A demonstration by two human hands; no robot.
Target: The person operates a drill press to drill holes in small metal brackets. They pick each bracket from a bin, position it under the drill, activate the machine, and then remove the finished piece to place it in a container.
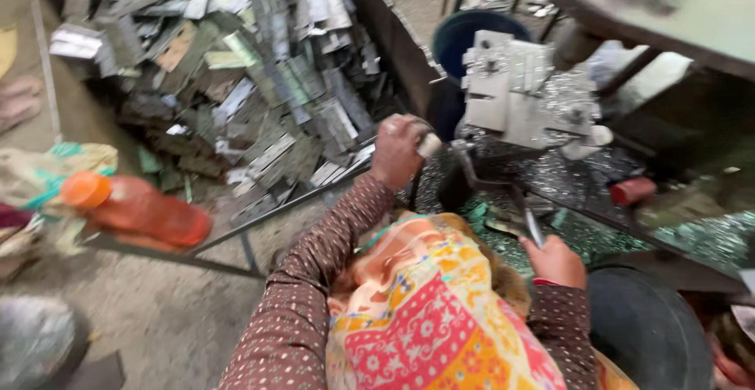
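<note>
A thin metal strip (532,227) is sticking up out of the right hand (557,261), its long axis running up and slightly left toward the grey metal press (525,91). The strip's free end is pointing at the base of the press, so the press is lying up and ahead of this hand, near but not touching. The right hand is closing around the strip's lower end in a narrow grip. The left hand (397,151) is sitting farther left, wrapping shut around a pale-tipped handle (429,145) just beside the press. Glittering metal scraps (692,237) are covering the bench around the press. To the left, a bin (393,36) is holding a pile of flat metal pieces (259,83), and an orange bottle (134,209) is lying beside it.
</note>
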